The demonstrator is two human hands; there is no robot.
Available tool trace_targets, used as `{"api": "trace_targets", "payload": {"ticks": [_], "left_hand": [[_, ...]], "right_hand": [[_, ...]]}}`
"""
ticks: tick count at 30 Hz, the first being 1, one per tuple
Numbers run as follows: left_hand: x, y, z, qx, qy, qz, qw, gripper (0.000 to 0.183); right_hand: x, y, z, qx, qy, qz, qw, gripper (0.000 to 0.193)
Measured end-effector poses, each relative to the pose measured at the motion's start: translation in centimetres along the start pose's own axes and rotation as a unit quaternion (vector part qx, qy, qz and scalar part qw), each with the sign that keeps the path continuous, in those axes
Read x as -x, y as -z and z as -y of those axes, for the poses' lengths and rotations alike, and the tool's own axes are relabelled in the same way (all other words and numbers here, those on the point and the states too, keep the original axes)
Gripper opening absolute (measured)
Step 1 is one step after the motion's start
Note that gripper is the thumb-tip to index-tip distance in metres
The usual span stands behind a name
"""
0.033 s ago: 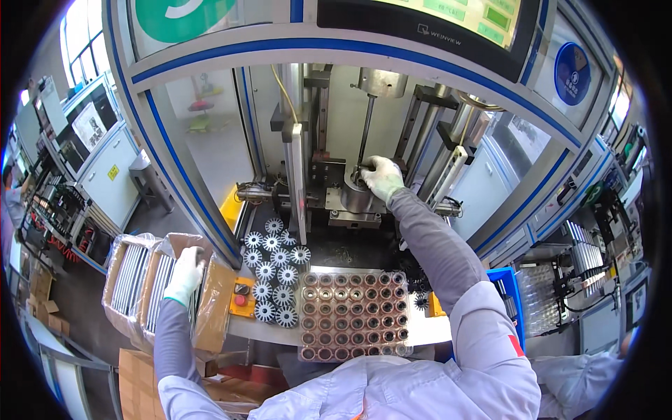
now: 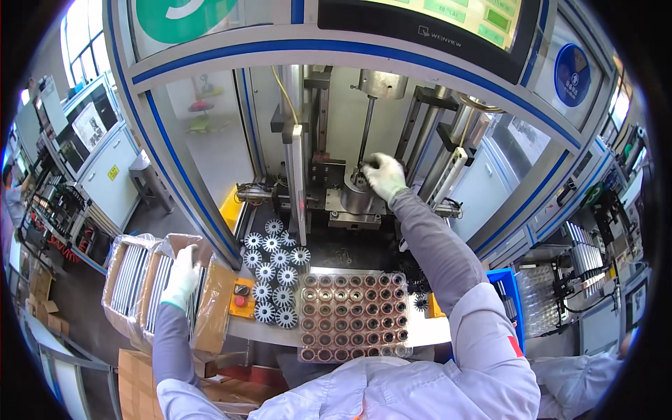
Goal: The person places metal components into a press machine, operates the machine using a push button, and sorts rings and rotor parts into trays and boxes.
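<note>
At the machine, my right gloved hand (image 2: 387,178) is just beside the top of a metal cylinder fixture (image 2: 358,199). Its fingers are curved and apart, with nothing visible between them. A dark slotted part (image 2: 360,180) shows inside the fixture's mouth, under a thin upright rod (image 2: 367,129). On the left, my left gloved hand (image 2: 183,276) is over metal shafts (image 2: 160,283) in a plastic-lined cardboard box (image 2: 210,308). Its fingers are drawn together at the shafts; what they hold, if anything, is hidden.
Several toothed discs (image 2: 280,258) lie left of a clear tray (image 2: 408,343) of copper-coloured rings. A control box with a red button (image 2: 240,301) sits beside the discs. A blue bin (image 2: 505,276) is at the right. Machine posts (image 2: 189,168) flank the opening.
My right hand has shifted slightly right and off the fixture's rim, uncovering more of the slotted part. My left hand has moved slightly left and up over the shafts.
</note>
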State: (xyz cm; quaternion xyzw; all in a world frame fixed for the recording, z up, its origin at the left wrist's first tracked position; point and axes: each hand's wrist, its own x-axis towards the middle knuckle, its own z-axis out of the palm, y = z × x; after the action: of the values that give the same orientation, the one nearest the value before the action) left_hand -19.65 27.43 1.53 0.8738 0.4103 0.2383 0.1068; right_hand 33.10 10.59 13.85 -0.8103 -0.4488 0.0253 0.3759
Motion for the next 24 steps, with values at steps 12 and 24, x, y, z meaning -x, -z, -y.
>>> {"api": "trace_targets", "payload": {"ticks": [12, 24], "left_hand": [[13.4, 2.1, 0.3, 0.078, 0.209, 0.06, 0.973, 0.014], [14.4, 1.7, -0.8, 0.053, 0.189, -0.016, 0.98, 0.014]], "right_hand": [[-1.7, 1.2, 1.7, 0.195, 0.077, 0.136, 0.968, 0.032], [-3.8, 2.2, 3.7, 0.235, 0.038, 0.223, 0.945, 0.037]]}}
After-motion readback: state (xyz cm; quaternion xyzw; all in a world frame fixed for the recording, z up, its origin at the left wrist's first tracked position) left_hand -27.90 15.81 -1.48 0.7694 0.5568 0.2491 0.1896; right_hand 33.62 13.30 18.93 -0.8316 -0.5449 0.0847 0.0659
